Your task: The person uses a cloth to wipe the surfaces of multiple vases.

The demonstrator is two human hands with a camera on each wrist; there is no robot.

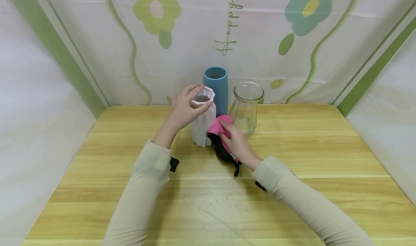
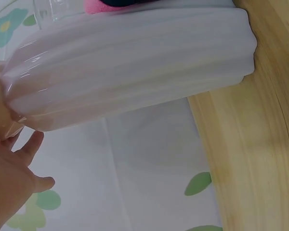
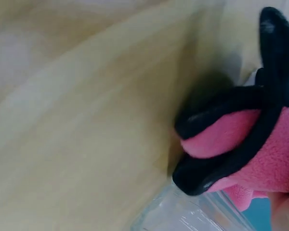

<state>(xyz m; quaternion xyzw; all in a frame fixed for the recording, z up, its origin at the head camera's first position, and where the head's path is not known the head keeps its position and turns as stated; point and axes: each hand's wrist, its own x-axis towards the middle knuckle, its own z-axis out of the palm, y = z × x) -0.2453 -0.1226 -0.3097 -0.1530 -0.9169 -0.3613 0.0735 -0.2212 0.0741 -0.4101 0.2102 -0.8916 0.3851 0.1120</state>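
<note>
On the yellowish wood-grain surface, three vases stand close together, so a knock to one could pass to its neighbours. The tall blue cylindrical vase is behind the white ribbed glossy vase; if the white one tips backward, it would probably strike the blue. The left hand spans the white vase's mouth, thumb and fingers parted across the rim and holding it. With so high a grip, a sideways pull could topple it. The clear glass vase with a flared lip stands to the right, perhaps the likeliest to break if bumped.

The pink-and-black plush toy is at the front, between the white and glass vases; I cannot tell whether it touches either. The right hand pinches it between thumb and fingers, and a careless swing might hit the glass. Its thin black strip hangs loose and could snag.
</note>
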